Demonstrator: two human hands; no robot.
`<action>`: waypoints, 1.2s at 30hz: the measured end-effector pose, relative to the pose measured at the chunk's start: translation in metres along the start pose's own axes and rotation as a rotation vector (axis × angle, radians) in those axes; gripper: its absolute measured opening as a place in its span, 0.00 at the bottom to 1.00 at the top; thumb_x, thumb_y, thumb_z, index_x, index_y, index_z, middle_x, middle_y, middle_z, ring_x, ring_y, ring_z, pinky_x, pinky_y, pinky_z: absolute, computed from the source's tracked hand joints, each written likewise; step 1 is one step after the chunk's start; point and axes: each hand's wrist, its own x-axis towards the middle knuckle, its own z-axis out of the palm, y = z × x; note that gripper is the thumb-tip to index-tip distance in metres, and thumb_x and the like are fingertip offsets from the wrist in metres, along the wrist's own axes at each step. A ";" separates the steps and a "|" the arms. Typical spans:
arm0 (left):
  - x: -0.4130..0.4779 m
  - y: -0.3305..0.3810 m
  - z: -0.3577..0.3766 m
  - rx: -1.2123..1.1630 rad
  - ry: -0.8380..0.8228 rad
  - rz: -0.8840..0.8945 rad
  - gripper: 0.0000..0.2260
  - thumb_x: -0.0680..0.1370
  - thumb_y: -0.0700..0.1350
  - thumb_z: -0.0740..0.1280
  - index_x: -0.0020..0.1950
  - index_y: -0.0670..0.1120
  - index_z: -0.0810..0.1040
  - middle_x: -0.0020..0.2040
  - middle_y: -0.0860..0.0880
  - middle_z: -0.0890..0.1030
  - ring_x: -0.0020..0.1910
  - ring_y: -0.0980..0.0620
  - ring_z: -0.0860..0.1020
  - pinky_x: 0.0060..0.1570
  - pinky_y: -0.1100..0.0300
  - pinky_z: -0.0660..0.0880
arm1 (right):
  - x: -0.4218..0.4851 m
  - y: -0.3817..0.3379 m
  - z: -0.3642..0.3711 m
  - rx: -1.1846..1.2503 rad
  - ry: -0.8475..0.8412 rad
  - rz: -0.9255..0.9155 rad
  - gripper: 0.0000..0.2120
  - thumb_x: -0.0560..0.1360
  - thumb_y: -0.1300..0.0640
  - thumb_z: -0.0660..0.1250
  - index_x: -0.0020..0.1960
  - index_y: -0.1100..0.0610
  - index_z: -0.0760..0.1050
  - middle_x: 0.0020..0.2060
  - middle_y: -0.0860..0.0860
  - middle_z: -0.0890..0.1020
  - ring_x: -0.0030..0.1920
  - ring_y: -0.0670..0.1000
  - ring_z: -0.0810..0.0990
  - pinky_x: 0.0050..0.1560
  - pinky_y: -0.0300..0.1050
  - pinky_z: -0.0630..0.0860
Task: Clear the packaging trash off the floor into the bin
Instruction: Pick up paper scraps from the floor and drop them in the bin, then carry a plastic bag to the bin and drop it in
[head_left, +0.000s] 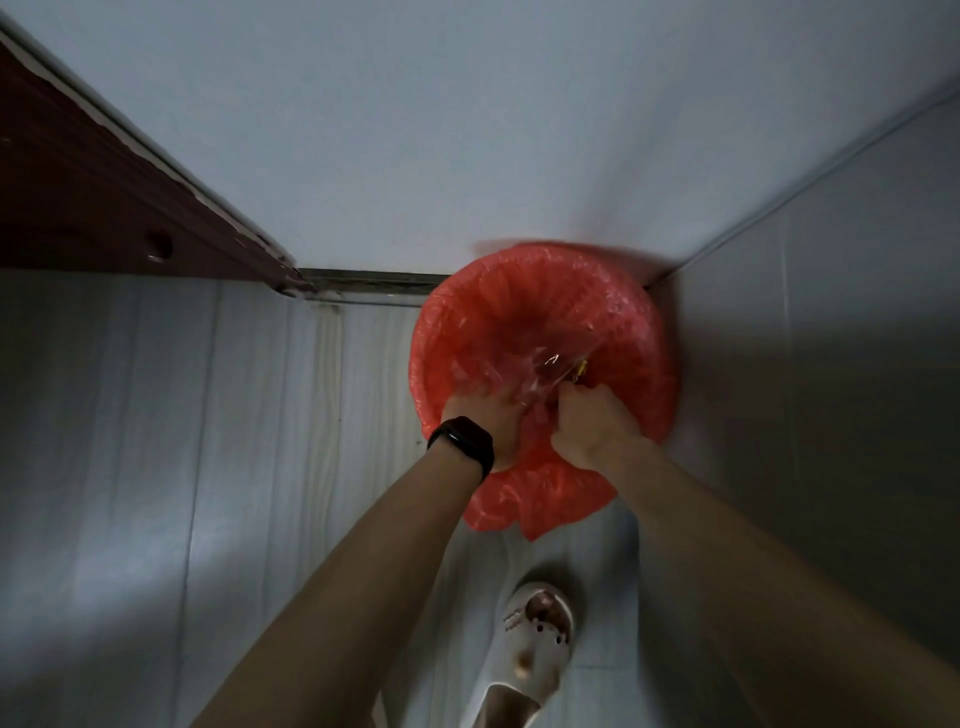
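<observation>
A round bin lined with a red plastic bag (540, 291) stands on the floor in the corner where two walls meet. Both my hands reach into its mouth. My left hand (491, 413), with a black watch on the wrist, has its fingers down inside among clear crinkled packaging plastic (545, 371). My right hand (592, 415) is curled into a fist that grips the same clear plastic, with a small yellow scrap (581, 370) just beyond its knuckles. What lies deeper in the bin is hidden by the plastic and my hands.
A dark red-brown door (104, 197) stands at the left, with a threshold strip (374, 283) running to the bin. Pale wood-pattern floor (208, 467) spreads to the left. A white clog on my foot (535, 639) is just below the bin.
</observation>
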 end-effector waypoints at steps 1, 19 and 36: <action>0.001 0.000 -0.002 0.068 -0.002 0.012 0.26 0.80 0.50 0.57 0.78 0.58 0.55 0.79 0.52 0.54 0.75 0.43 0.60 0.71 0.44 0.61 | 0.003 0.000 0.001 -0.087 -0.043 0.005 0.18 0.76 0.54 0.61 0.64 0.57 0.70 0.61 0.56 0.78 0.63 0.60 0.72 0.61 0.52 0.70; -0.193 -0.025 -0.177 0.010 0.192 -0.166 0.20 0.77 0.46 0.60 0.70 0.52 0.71 0.68 0.48 0.72 0.65 0.45 0.70 0.65 0.47 0.67 | -0.185 -0.088 -0.145 -0.055 0.323 -0.144 0.17 0.78 0.48 0.58 0.65 0.46 0.75 0.61 0.50 0.78 0.61 0.57 0.72 0.59 0.54 0.73; -0.706 0.005 -0.314 -0.387 0.823 -0.895 0.18 0.77 0.50 0.60 0.67 0.55 0.74 0.63 0.51 0.78 0.62 0.46 0.74 0.62 0.49 0.70 | -0.564 -0.311 -0.322 0.183 0.631 -0.867 0.15 0.74 0.47 0.65 0.58 0.48 0.81 0.53 0.46 0.82 0.57 0.56 0.75 0.56 0.51 0.75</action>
